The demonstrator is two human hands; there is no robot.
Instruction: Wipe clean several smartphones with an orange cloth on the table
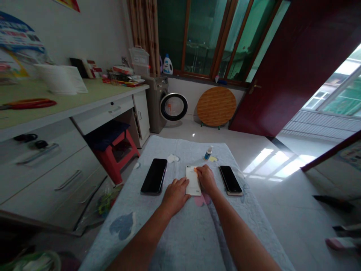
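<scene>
A counter (186,241) spreads across the lower middle of the frame, draped in soft grey-blue fabric, creased between the forearms and printed with heart and flower shapes. The left hand (175,194) rests at frame centre on the left edge of a white smartphone; whether its grip closes around that edge, I cannot tell. Just right of it, the right hand (207,178) has its grip pinched on a small orange cloth against the phone's upper right. Left of both hands lies a glossy black smartphone (154,176); to their right, a slimmer dark smartphone (230,179) with a pale rim. The white smartphone (193,183), a flat, smooth rectangle, lies with its long axis running nearly up and down the frame. Above stands a small spray bottle (208,153); smallest is the orange cloth (195,170).
</scene>
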